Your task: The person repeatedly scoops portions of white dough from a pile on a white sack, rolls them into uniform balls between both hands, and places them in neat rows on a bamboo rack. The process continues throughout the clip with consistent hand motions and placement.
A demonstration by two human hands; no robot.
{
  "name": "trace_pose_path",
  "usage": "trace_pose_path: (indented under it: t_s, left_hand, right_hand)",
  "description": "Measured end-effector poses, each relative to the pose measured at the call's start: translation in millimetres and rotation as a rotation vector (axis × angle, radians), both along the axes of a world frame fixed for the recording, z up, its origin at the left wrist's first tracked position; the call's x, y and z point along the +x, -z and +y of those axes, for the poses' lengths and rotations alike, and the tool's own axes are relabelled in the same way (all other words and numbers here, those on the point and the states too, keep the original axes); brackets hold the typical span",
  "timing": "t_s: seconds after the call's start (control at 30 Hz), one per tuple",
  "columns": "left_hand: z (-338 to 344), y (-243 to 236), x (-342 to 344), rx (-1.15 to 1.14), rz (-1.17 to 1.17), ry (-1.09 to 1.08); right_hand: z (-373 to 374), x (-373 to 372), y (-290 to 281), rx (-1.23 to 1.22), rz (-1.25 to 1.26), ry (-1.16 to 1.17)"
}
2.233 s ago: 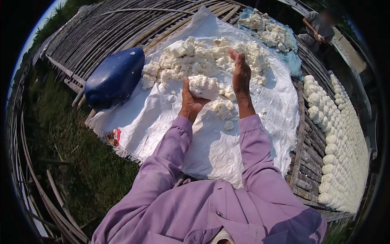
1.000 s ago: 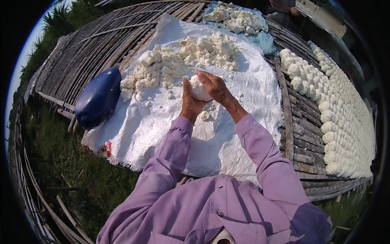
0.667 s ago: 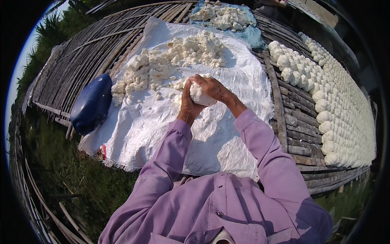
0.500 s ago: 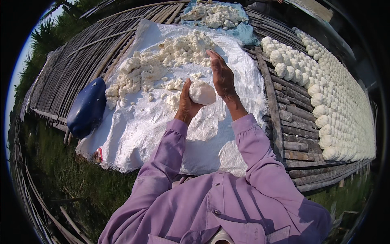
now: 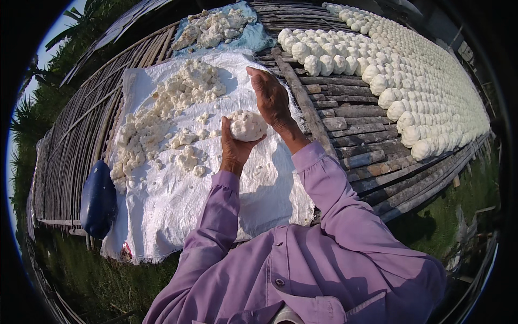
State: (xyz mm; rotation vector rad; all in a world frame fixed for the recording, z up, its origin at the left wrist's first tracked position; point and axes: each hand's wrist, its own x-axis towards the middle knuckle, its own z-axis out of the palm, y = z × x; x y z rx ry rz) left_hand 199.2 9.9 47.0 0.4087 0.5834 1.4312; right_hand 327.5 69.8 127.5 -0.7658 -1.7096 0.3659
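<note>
My left hand (image 5: 234,147) cups a rough white lump (image 5: 247,125) from below, its thumb up along the left side. My right hand (image 5: 271,102) is raised just above and right of the lump, fingers stretched out and fairly straight, holding nothing. Both are over a white woven sheet (image 5: 264,208), where loose white crumbly material (image 5: 178,90) lies in a heap along the left and back, with smaller bits beside the lump.
A blue plastic container (image 5: 98,197) lies at the left. Behind is a blue sheet (image 5: 261,38) bearing another white heap (image 5: 210,29). Rows of white balls (image 5: 410,102) cover the right of the pole platform (image 5: 356,135). Grass (image 5: 75,270) shows below the platform's edge.
My hands closed round the lump, then the right lifted away with fingers straight. The view has swung right, bringing more ball rows in; the other person has left view.
</note>
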Motion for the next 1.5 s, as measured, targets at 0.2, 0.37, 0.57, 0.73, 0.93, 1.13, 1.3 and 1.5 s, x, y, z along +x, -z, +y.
trace_pose_path:
  t_s: [0.2,0.37,0.57,0.73,0.93,1.13,1.3,1.5]
  left_hand:
    - [18.8,-2.5,33.5,0.064,-0.235,0.193]
    - [33.5,-0.3,57.2,0.001,-0.107,0.023]
    - [63.2,-15.1,91.9,0.102,0.029,0.144]
    - [80.7,-14.0,104.2,-0.013,-0.022,0.305]
    - [126.5,-12.8,143.5,-0.066,-0.052,0.175]
    - [154.0,-15.7,185.5,0.034,-0.104,0.373]
    - [169.0,-5.8,217.6,-0.007,-0.002,0.380]
    - [177.5,-2.4,234.4,0.033,0.153,0.495]
  right_hand:
    - [5.7,28.5,41.6,-0.677,0.183,-0.073]
    - [18.9,67.5,17.1,-0.576,-0.029,-0.302]
    - [39.1,90.2,19.3,-0.291,-0.439,0.037]
    - [69.9,117.5,46.3,-0.584,0.413,0.009]
    - [79.0,153.7,17.3,-0.422,0.155,0.009]
    - [100.0,185.6,40.0,-0.425,0.227,0.098]
    - [97.0,225.7,82.6,-0.354,0.121,0.132]
    - [118.3,304.3,101.9,-0.762,0.851,-0.202]
